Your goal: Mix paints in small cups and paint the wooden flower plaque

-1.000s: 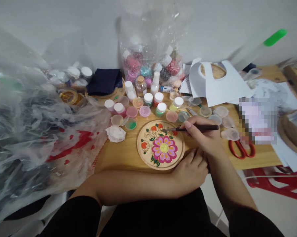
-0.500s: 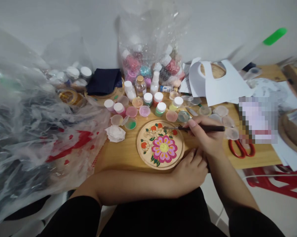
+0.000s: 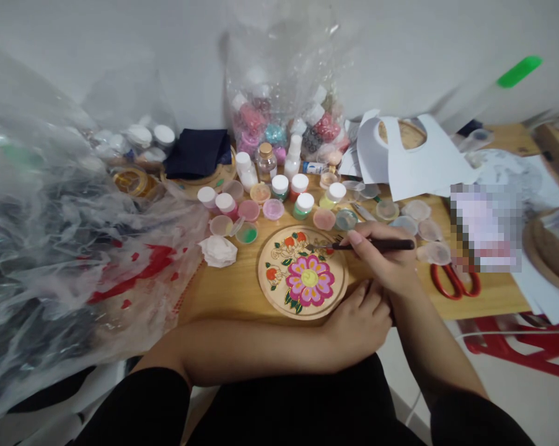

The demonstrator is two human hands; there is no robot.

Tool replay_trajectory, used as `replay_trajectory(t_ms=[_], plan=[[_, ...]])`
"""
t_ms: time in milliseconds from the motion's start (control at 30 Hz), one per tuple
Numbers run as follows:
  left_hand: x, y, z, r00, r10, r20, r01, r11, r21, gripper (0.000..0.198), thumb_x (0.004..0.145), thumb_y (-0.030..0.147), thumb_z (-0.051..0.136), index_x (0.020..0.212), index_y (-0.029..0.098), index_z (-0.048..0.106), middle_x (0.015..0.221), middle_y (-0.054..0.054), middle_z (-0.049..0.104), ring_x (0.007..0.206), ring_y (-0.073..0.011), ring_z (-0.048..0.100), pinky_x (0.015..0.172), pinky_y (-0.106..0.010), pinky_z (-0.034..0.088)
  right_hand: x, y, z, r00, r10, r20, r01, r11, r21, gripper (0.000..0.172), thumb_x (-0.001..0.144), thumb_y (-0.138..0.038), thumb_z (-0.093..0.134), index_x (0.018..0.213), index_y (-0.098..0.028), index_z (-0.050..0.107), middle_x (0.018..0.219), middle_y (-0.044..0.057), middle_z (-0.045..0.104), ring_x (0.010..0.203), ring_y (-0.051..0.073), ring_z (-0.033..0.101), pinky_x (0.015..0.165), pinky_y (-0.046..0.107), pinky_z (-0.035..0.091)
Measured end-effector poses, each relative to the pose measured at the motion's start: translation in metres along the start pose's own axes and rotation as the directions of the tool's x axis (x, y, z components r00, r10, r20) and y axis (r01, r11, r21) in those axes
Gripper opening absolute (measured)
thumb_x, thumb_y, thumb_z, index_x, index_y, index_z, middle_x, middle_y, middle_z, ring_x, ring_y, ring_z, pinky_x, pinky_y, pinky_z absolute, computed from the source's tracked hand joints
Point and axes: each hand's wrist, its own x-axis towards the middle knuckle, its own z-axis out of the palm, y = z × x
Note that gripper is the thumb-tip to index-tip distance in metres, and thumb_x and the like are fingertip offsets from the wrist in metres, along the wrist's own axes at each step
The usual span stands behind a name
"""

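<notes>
My right hand (image 3: 385,255) pinches a slim tool with a dark handle (image 3: 391,244) and a thin metal tip. The tip is over the upper right of a round wooden board (image 3: 270,298), where small orange fruits and gold outlines show. A large pink flower (image 3: 310,280) with a yellow centre and green leaves fills the board's middle. Below my right wrist, my left hand (image 3: 358,322) rests at the table's front edge beside the board. Its fingers are loosely extended, partly hidden under my right hand, with nothing seen in them.
Behind the board stand several white-lidded jars (image 3: 303,203) and small paint cups (image 3: 247,233). Crumpled tissue (image 3: 218,250) lies left of it. Red-handled scissors (image 3: 455,282) lie at right, near white paper (image 3: 419,167). Clear plastic sheeting (image 3: 121,260) covers the left side.
My right hand has shifted slightly left and down, carrying the dark-handled tool's tip lower on the board. My left hand stays in place.
</notes>
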Motion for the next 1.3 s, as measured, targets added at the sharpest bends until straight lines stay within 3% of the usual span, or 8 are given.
replay_trajectory(t_ms=[167,333,533,667,833,933,1033,1300], plan=[[0.0016,0.0004,0.0002,0.998,0.032,0.046,-0.032,0.999,-0.001,0.047,0.102,0.016,0.029,0.143,0.012,0.051,0.147,-0.013,0.054,0.131,-0.0227,0.054,0.113,-0.039,0.035,-0.0013,0.0008,-0.0001,0.998,-0.038,-0.054,0.04,0.999,0.033,0.028,0.091,-0.033,0.061,0.067,-0.02,0.067,0.058,-0.002,0.062,0.05,0.009,0.052,0.047,0.022,0.039],[0.0004,0.0013,0.0026,1.0,0.006,0.007,-0.006,1.0,-0.026,0.046,0.101,0.015,0.029,0.138,0.013,0.057,0.14,-0.011,0.06,0.13,-0.023,0.054,0.112,-0.039,0.036,0.0005,0.0009,0.001,0.999,-0.022,0.029,0.023,0.999,-0.036,0.03,0.092,-0.035,0.059,0.068,-0.02,0.065,0.058,-0.001,0.062,0.051,0.009,0.053,0.048,0.023,0.04],[0.0009,0.0007,0.0,1.0,0.014,0.024,-0.014,1.0,-0.01,0.046,0.101,0.015,0.029,0.139,0.012,0.056,0.139,-0.011,0.061,0.131,-0.023,0.054,0.112,-0.038,0.036,0.0008,0.0019,0.0005,0.999,-0.026,0.031,0.028,0.999,-0.035,0.029,0.092,-0.036,0.06,0.068,-0.02,0.065,0.057,-0.001,0.061,0.05,0.01,0.053,0.047,0.023,0.041],[0.0016,-0.0002,-0.0012,0.997,0.037,0.061,-0.036,0.999,-0.015,0.046,0.101,0.016,0.03,0.141,0.013,0.054,0.142,-0.013,0.058,0.128,-0.0226,0.055,0.11,-0.038,0.038,-0.0023,0.0005,-0.0017,0.997,-0.066,0.032,0.067,0.998,-0.019,0.03,0.091,-0.037,0.06,0.067,-0.022,0.065,0.057,0.0,0.062,0.051,0.012,0.056,0.047,0.026,0.042],[0.0012,-0.0032,-0.0019,0.999,0.048,0.021,-0.047,0.998,-0.048,0.046,0.101,0.013,0.028,0.137,0.012,0.057,0.134,-0.013,0.063,0.119,-0.0218,0.061,0.107,-0.038,0.04,-0.0054,-0.0039,-0.003,0.983,-0.181,-0.02,0.182,0.983,0.029,0.023,0.092,-0.029,0.058,0.071,-0.023,0.066,0.06,0.0,0.065,0.052,0.013,0.058,0.05,0.028,0.045],[0.0017,-0.0033,-0.0016,0.999,0.045,0.023,-0.043,0.995,-0.093,0.044,0.101,0.014,0.031,0.132,0.014,0.062,0.126,-0.011,0.067,0.114,-0.0206,0.063,0.103,-0.037,0.041,-0.0033,-0.007,-0.0019,0.967,-0.247,0.058,0.25,0.968,-0.036,0.021,0.09,-0.021,0.059,0.069,-0.022,0.063,0.06,0.0,0.066,0.054,0.012,0.061,0.052,0.025,0.045],[0.0025,-0.0025,-0.0017,0.998,0.049,0.049,-0.044,0.994,-0.098,0.041,0.101,0.015,0.034,0.13,0.015,0.063,0.125,-0.012,0.067,0.11,-0.02,0.062,0.103,-0.038,0.04,-0.0015,-0.0077,-0.001,0.963,-0.236,0.132,0.246,0.967,-0.069,0.023,0.09,-0.021,0.058,0.068,-0.02,0.061,0.061,0.0,0.065,0.055,0.011,0.061,0.052,0.024,0.045],[0.0033,-0.0039,-0.0058,0.995,0.052,0.088,-0.044,0.994,-0.096,0.038,0.101,0.018,0.037,0.126,0.016,0.065,0.121,-0.011,0.068,0.108,-0.0204,0.062,0.096,-0.036,0.042,-0.0021,-0.0067,-0.001,0.969,-0.214,0.121,0.223,0.973,-0.061,0.022,0.091,-0.023,0.058,0.069,-0.02,0.061,0.061,-0.001,0.064,0.054,0.01,0.059,0.052,0.023,0.043]])
